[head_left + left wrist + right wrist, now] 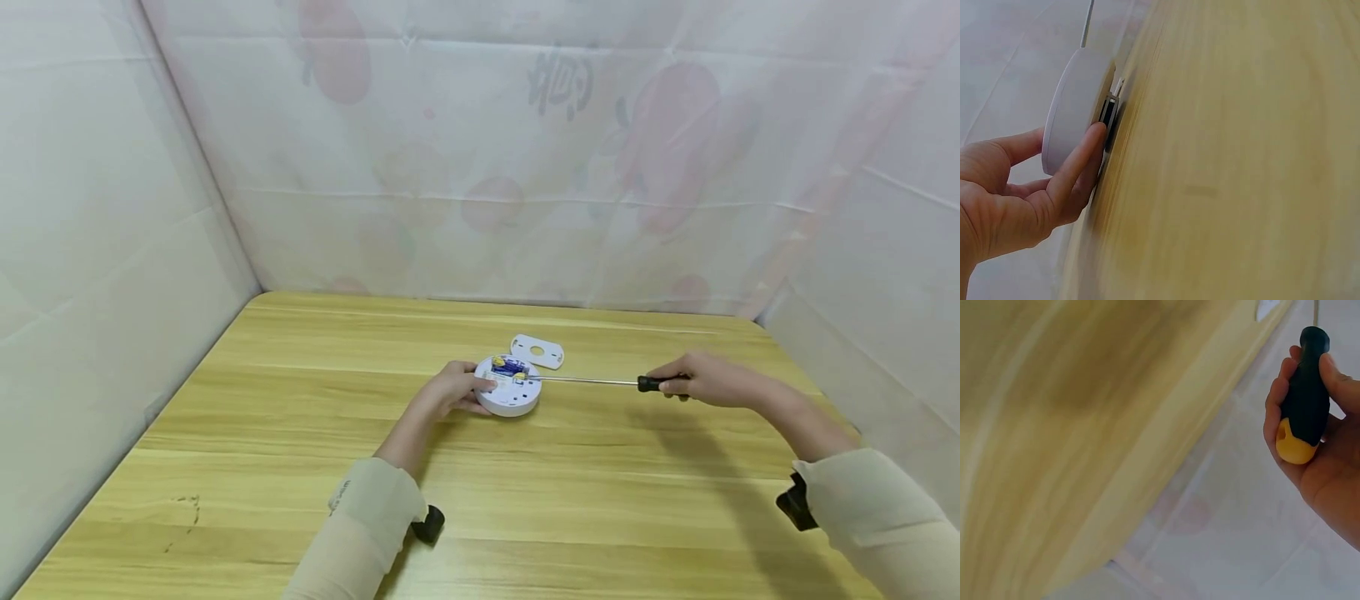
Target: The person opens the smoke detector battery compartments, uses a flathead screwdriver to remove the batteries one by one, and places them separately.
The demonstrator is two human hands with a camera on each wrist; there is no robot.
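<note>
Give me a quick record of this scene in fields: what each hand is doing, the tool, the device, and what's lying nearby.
Left hand: fingers steady the side of the round white plastic device
Right hand: grips the black and yellow handle of the long-shafted screwdriver
Tool tip: at the device's open top, near blue and yellow parts
Device: lies on the light wooden table, inner side up
Nearby: flat white mounting plate just behind the device
Surroundings: white printed cloth walls
</note>
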